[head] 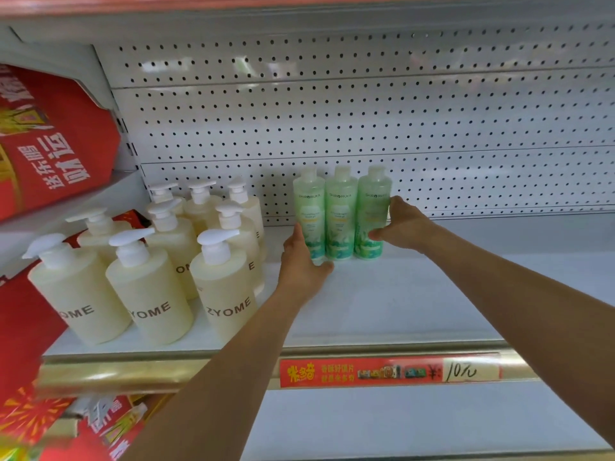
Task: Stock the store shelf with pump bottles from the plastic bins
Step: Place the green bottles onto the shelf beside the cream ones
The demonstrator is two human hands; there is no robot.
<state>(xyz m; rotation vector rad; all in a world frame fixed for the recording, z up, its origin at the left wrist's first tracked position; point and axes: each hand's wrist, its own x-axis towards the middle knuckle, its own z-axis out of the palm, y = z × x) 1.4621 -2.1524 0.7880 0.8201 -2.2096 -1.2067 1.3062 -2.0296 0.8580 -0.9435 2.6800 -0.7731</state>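
Shelf (416,294) is mid-stock: three green bottles (341,214) stand upright in a tight row against the pegboard back (366,121), touching each other. Cream pump bottles (149,287) fill the left part of the same shelf, well forward, several rows deep.

Left hand (304,261) is cupped round the outer side of the leftmost green bottle, fingers curled loosely, thumb at its base. Right hand (401,224) is wrapped on the rightmost one, fingers partly closed on its side. Looks like a squeeze from both ends, not a lift.

Step, by my read: setting down and squaring up the green row at the back. Bins are not in view.

Next move likely calls for letting go without tipping the row, then fetching more bottles. Open shelf to the right and in front takes the next batch. Risk: tall narrow bottles topple if nudged on release.
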